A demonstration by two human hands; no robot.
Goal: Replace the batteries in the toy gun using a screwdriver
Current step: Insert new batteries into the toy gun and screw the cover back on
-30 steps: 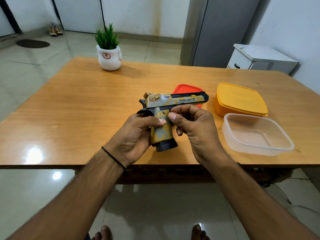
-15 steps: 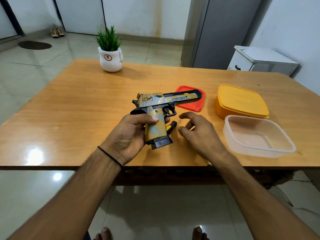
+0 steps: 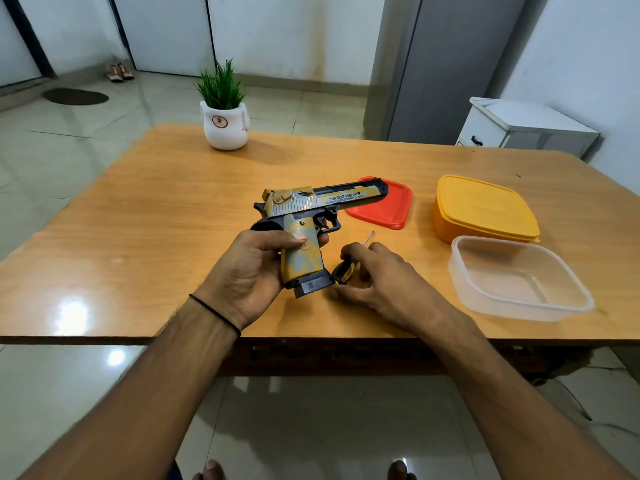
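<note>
The left hand (image 3: 249, 271) grips the toy gun (image 3: 313, 201) by its handle, barrel pointing right; the right hand (image 3: 384, 282) curls round the screwdriver (image 3: 343, 271) on the table (image 3: 138, 220).

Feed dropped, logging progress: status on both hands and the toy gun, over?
Left hand grips toy gun, barrel pointing right. Right hand curled round screwdriver handle, beside the gun's base. Nothing in the way.

The toy gun (image 3: 304, 206) is showing mottled yellow and grey patches over a black frame, and the screwdriver (image 3: 343, 271) is showing a black and yellow handle. A red lid (image 3: 388, 209), a yellow box (image 3: 485, 209), a clear tub (image 3: 519, 282) and a white pot (image 3: 225, 129) of green leaves (image 3: 221, 88) are standing out against the orange-brown, wood-grained desk (image 3: 138, 237).
</note>
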